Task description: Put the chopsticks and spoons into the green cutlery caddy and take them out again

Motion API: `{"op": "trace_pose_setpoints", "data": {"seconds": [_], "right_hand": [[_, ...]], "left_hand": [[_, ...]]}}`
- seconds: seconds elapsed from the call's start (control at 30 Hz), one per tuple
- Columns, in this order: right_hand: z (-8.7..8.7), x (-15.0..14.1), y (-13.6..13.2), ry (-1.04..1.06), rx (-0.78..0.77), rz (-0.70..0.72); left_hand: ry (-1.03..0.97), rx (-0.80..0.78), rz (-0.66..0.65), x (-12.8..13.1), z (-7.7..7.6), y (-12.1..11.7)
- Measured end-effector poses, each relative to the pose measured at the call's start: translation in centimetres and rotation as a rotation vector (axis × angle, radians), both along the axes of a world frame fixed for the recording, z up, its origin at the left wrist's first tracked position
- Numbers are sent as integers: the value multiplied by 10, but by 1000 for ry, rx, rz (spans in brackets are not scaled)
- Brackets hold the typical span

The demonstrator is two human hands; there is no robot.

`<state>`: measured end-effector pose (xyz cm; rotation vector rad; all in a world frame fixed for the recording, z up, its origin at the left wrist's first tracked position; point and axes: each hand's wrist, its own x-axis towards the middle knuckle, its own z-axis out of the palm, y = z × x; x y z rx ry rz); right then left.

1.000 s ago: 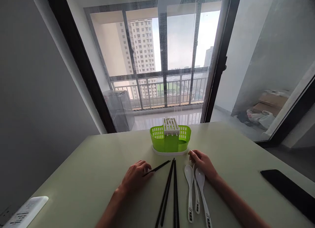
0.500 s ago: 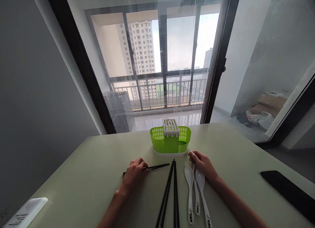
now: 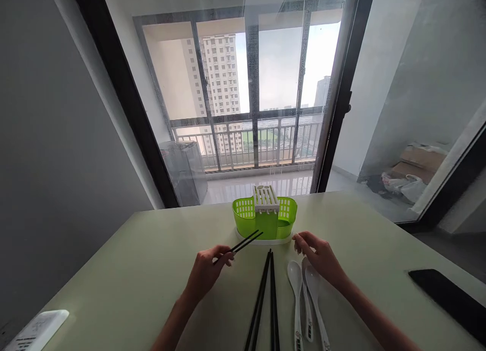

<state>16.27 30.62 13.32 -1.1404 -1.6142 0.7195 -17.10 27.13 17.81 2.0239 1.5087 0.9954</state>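
Note:
My left hand (image 3: 208, 267) is closed around a pair of black chopsticks (image 3: 245, 242). Their tips point up and to the right, in front of a green cutlery caddy (image 3: 268, 224) with a white slotted top (image 3: 266, 198). Beside the right end of the caddy's white base is my right hand (image 3: 316, 252), its fingers loosely bent and no object visible in them. Whether its fingertips touch the base, I cannot tell. Several more black chopsticks (image 3: 262, 295) lie between my forearms. Just below my right hand lie three white spoons (image 3: 295, 277).
The pale green table (image 3: 152, 270) reaches to a glass sliding door in a dark frame. A black flat object (image 3: 448, 295) lies at the right, a white object (image 3: 40, 328) with dark markings at the left edge. Boxes and bags (image 3: 415, 176) sit beyond the glass.
My left hand has lifted the chopsticks off the table and tilted them up toward the caddy. My right hand has hardly moved.

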Motion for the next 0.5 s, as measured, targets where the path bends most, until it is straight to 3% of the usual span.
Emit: {"op": "trace_pose_setpoints", "data": {"seconds": [0.13,0.23,0.37,0.5], "right_hand": [[42,-16,-7,-19,29,221],[78,-33,-7,-15,-4,367],[126,-52,-2,26,32,343],[158,-58,5,105,3,306]], "left_hand": [[-368,-109,-78,20,25,7],[-516,-160,-89,42,50,13],[-558,-205,-147,67,84,17],[-477,-371,-344,73,112,21]]}}
